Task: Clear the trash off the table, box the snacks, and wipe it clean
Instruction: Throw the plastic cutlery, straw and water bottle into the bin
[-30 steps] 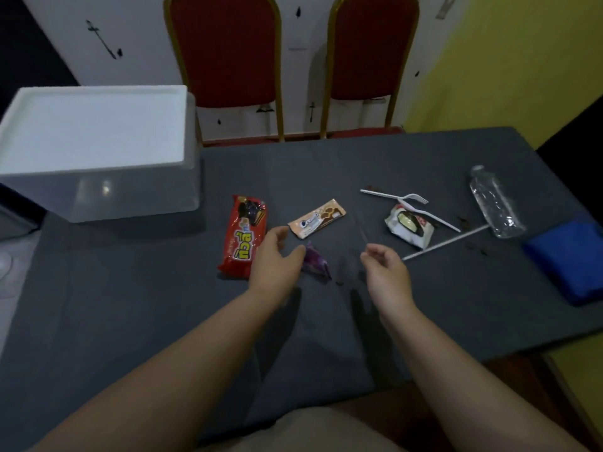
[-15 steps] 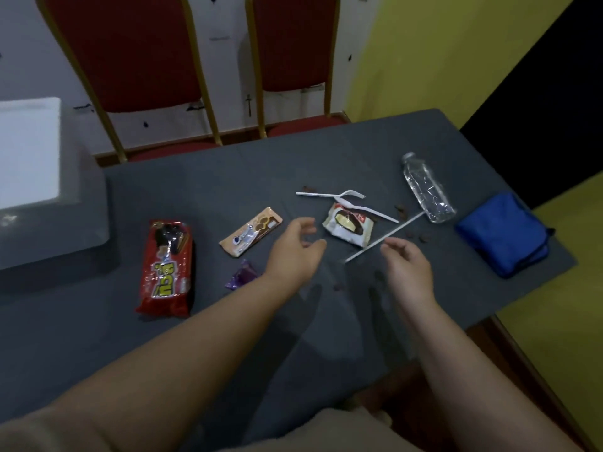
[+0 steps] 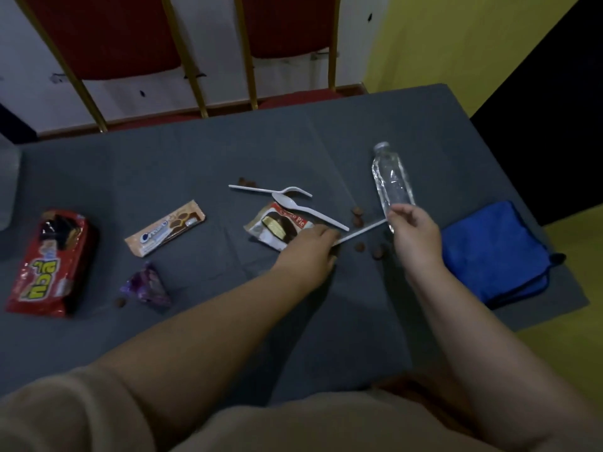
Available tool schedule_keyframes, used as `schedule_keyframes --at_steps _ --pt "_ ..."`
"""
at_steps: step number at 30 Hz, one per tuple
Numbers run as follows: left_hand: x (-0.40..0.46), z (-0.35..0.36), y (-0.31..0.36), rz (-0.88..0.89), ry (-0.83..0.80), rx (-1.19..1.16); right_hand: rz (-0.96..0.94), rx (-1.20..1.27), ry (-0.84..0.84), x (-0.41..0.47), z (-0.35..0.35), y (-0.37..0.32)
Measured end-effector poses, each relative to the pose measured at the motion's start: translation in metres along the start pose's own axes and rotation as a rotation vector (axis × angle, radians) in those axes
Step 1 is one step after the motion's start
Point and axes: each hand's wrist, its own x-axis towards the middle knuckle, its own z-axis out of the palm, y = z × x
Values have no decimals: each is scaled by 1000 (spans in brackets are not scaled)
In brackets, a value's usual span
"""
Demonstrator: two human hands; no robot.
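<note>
White thin plastic straw (image 3: 362, 232) lies near right edge of grey-clothed table (image 3: 195, 158), between Choco Pie wrapper (image 3: 277, 226) and clear crumpled plastic bottle (image 3: 391, 184). Left hand (image 3: 310, 252) covers straw's near end, fingers curled down; whether pinched on it, cannot tell. Right hand (image 3: 412, 236) fingers drawn together at far end, seemingly nipping it. Straw looks featherlight, bendy, slick; best pinched mid-length. Two white plastic spoons (image 3: 293, 199) just beside, brown crumbs (image 3: 359, 216) scattered round. Blue folded cloth (image 3: 496, 252) sits at right edge.

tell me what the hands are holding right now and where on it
Both hands are at the white straw: the left hand at its near end, the right hand at its far end. Full grip cannot be told.
</note>
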Motion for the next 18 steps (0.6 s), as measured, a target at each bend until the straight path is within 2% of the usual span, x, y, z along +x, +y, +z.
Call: schedule_keyframes --at_steps 8,12,14,18 --pt "19 4 12 -157 -151 251 -27 -4 -134 13 -8 13" --pt "10 5 15 -159 -140 273 14 35 -157 16 2 5" --pt "1 5 12 -187 -92 164 16 38 -168 16 5 1" --pt "-18 -7 -2 -432 102 -255 -85 -74 -195 13 18 -5"
